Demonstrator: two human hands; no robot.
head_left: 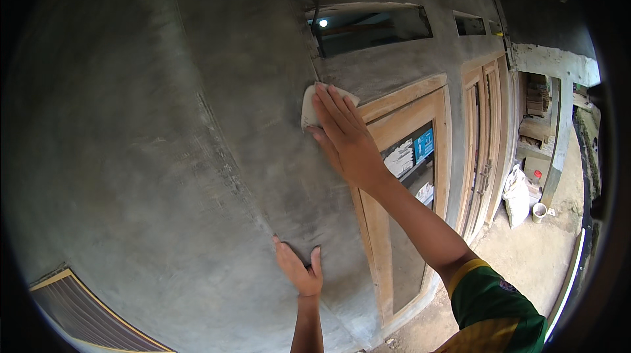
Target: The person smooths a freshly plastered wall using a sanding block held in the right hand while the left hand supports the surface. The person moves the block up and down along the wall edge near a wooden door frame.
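Note:
A grey plastered wall [164,169] fills the left and middle of the view, with a rough raised line [218,137] running down it at a slant. Near the upper corner of the wooden window frame, my right hand [348,139] presses a cream-coloured sheet of sandpaper [309,108] flat against the plaster. Its fingers lie together over the sheet, whose working face is hidden. Lower down, my left hand [300,267] rests on the wall, holding nothing. Its thumb stands apart from the fingers, and the fingertips touch the lower end of the rough line.
Right of my hands are a wooden-framed window [440,149] and a wooden double door [483,142]. A narrow vent opening [374,29] with a dark cable beside it sits above. On the floor at right stand a white sack [516,198] and a small bucket [539,212]. A framed panel [85,310] is at lower left.

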